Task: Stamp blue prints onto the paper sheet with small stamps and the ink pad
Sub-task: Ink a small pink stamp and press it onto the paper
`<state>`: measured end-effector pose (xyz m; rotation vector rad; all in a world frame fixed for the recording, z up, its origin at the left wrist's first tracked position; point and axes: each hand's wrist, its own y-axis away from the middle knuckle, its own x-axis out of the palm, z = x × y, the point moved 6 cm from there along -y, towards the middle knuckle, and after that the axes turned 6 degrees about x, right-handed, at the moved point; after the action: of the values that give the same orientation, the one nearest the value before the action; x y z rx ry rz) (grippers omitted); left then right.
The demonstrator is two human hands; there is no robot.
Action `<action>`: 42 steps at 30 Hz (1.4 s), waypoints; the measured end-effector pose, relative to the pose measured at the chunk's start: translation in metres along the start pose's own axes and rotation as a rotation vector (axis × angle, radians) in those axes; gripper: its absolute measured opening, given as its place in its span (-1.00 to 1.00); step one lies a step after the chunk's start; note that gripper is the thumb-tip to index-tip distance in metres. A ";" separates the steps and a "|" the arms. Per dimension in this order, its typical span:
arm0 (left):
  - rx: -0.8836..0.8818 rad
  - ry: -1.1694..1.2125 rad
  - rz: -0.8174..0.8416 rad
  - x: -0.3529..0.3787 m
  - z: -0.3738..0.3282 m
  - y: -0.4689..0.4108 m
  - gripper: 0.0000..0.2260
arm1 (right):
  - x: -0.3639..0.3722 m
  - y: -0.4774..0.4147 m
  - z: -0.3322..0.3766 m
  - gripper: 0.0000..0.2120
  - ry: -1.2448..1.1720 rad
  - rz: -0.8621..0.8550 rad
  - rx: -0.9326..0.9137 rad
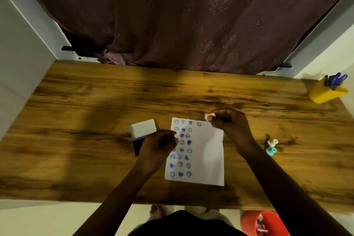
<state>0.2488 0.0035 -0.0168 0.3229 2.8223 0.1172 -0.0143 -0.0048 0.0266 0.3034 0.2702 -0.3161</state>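
A white paper sheet (206, 151) lies on the wooden table (95, 120), with three columns of blue smiley and heart prints down its left side. My right hand (229, 120) hovers over the sheet's top right corner, pinching a small pink stamp (209, 116). My left hand (157, 145) is at the sheet's left edge with fingers curled; a small pale tip shows at its fingertips, and I cannot tell what it is. The ink pad (142, 132), its white lid raised, sits just left of that hand and is partly hidden by it.
Two spare small stamps, one cream (272, 142) and one teal (271, 151), lie right of the sheet. A yellow cup of blue pens (326, 90) stands at the far right corner. A dark curtain hangs behind the table. An orange bin (264, 223) sits on the floor.
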 end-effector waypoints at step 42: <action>0.153 0.060 0.314 0.164 -0.047 0.007 -0.65 | -0.121 0.080 -0.077 -0.80 0.210 0.038 -0.029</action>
<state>0.0835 0.0465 -0.0178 0.8092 2.8231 -0.0235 -0.1139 0.1250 0.0122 0.3132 0.4749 -0.2426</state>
